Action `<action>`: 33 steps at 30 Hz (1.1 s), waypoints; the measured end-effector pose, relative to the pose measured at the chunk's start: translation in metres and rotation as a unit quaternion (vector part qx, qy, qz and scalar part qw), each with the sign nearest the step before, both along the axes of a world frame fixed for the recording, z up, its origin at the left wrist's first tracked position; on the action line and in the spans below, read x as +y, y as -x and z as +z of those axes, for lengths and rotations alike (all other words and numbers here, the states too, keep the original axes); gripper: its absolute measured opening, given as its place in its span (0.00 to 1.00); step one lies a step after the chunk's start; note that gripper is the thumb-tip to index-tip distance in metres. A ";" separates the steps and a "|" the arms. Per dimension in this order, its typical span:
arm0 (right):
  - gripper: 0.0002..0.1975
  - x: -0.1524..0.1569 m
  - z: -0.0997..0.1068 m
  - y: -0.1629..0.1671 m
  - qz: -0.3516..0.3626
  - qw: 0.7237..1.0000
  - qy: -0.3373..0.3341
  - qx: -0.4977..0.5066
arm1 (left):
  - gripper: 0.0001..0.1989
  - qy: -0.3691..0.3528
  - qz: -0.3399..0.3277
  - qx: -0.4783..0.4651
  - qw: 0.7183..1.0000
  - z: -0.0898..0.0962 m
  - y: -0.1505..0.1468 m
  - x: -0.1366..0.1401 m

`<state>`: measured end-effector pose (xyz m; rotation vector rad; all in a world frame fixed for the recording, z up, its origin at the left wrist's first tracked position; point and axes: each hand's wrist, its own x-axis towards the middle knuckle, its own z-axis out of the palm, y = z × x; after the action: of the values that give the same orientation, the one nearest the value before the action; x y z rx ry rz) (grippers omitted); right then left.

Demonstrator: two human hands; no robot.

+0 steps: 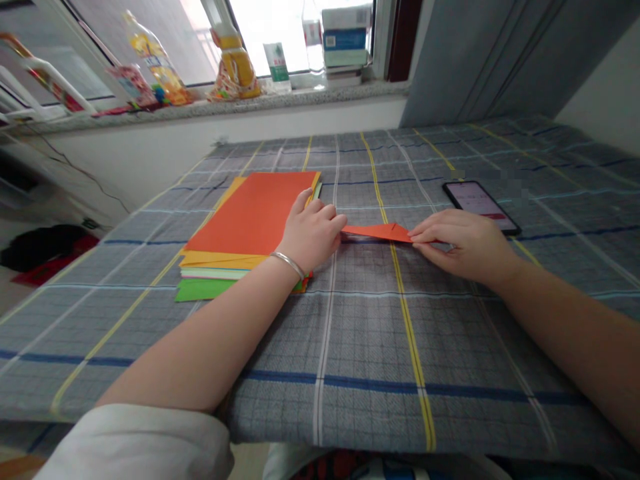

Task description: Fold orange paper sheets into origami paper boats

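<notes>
A folded piece of orange paper (377, 231) stretches between my two hands, just above the plaid cloth. My left hand (313, 230) is closed on its left end, beside the right edge of a stack of coloured paper (255, 210). An orange sheet tops that stack, with yellow, white and green edges showing below. On the other side, my right hand (463, 243) pinches the paper's right end between thumb and fingers. The far left tip of the folded paper is hidden by my left fingers. A silver bangle (289, 265) circles my left wrist.
A phone (481, 207) with its screen lit lies behind my right hand. The plaid tablecloth (370, 340) covers the table. Bottles, a tube and stacked boxes (345, 40) stand on the windowsill (350, 91) at the back.
</notes>
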<state>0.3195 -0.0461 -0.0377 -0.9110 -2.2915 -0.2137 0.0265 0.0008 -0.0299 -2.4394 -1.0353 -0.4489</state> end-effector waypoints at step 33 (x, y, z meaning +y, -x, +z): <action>0.44 0.022 -0.019 -0.024 -0.157 0.969 0.188 -0.040 | 0.07 0.295 -0.005 -0.152 0.943 -0.017 -0.010 0.003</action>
<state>0.3432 -0.0237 -0.0570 -1.4854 -2.2905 0.0566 0.0370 0.0043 -0.0472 -2.9621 -1.4568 -0.6030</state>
